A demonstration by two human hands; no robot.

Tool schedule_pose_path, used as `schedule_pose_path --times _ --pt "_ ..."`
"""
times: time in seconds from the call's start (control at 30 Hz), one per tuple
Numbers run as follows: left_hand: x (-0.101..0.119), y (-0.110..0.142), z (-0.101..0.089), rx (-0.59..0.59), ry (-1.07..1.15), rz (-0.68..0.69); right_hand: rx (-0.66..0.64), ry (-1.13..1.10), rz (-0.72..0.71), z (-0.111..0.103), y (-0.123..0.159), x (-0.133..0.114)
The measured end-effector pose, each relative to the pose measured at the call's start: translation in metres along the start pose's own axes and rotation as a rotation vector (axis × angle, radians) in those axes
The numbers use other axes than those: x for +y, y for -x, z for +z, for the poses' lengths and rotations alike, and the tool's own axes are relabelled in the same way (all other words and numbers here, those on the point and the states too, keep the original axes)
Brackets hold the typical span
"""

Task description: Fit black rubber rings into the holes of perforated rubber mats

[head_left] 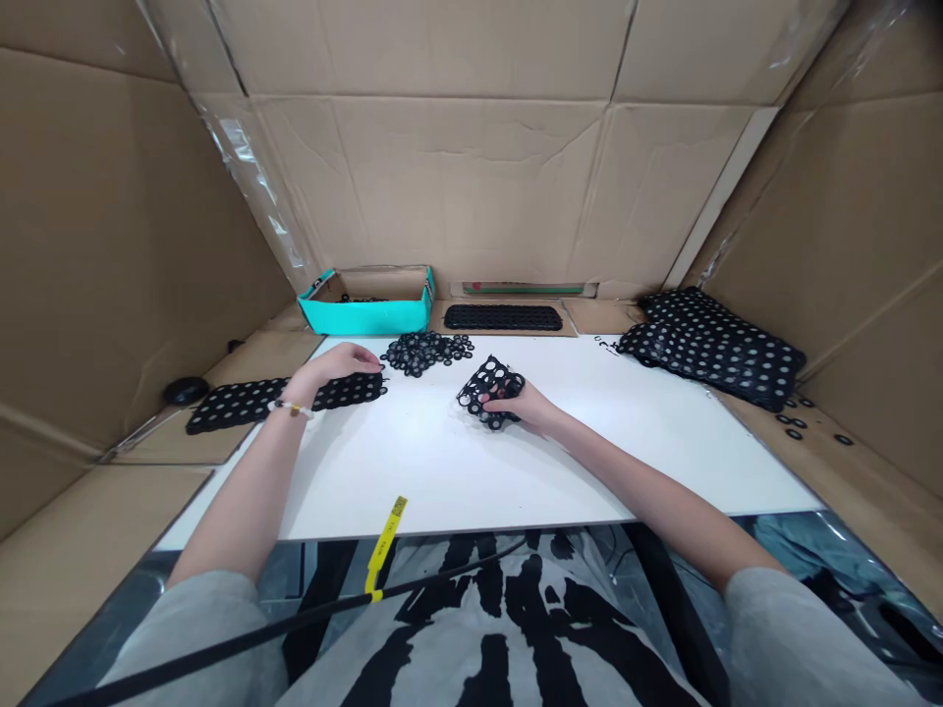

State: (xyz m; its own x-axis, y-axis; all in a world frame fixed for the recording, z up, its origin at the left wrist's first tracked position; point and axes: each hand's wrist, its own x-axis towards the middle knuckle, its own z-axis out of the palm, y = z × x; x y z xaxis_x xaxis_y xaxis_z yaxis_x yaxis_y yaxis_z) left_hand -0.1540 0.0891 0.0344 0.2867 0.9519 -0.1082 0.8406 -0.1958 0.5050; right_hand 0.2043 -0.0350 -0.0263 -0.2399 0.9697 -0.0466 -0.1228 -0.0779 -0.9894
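My right hand (522, 401) grips a folded piece of black mesh (486, 385) made of linked rings, held over the white tabletop with part of it curling up. The thumb lies across its front and the other fingers are partly hidden by it. At the left edge of a pile of loose black rings (416, 352), my left hand (346, 361) has its fingertips drawn together; whatever is between them is too small to make out. Under that hand and wrist runs a flat strip of black ring mesh (243, 401), partly covered.
Behind the pile stands a turquoise box (368, 316) with black pieces inside. A dark ring panel (503, 317) lies at the back centre. More ring mesh (726, 349) is heaped at the right, with loose rings (794, 422) beside it. Cardboard walls (442, 187) enclose the white table (589, 471).
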Motion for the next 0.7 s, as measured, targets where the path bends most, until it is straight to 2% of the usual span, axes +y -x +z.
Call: schedule_pose_path --times 0.1,0.2,0.37,0.47,0.57,0.63,0.7 --pt "0.010 0.008 -0.005 -0.178 -0.066 0.032 -0.001 -0.016 0.014 0.001 0.001 -0.002" --pt "0.019 0.011 0.003 -0.223 -0.144 0.030 0.006 -0.028 0.020 0.001 0.001 -0.003" --pt "0.021 0.007 0.020 -0.077 -0.252 -0.021 0.003 -0.023 0.007 0.001 0.002 -0.002" --pt "0.020 0.008 0.021 -0.060 -0.257 -0.016 0.002 -0.020 0.009 0.001 0.001 -0.002" --pt "0.021 0.008 0.019 -0.049 -0.165 0.006 0.005 -0.037 0.014 0.001 0.000 -0.001" --pt "0.024 0.000 0.017 0.033 -0.067 0.057 0.012 -0.041 0.017 0.001 0.000 0.000" --pt "0.029 -0.014 0.017 0.175 -0.011 0.084 0.012 -0.041 0.016 0.001 -0.001 0.001"
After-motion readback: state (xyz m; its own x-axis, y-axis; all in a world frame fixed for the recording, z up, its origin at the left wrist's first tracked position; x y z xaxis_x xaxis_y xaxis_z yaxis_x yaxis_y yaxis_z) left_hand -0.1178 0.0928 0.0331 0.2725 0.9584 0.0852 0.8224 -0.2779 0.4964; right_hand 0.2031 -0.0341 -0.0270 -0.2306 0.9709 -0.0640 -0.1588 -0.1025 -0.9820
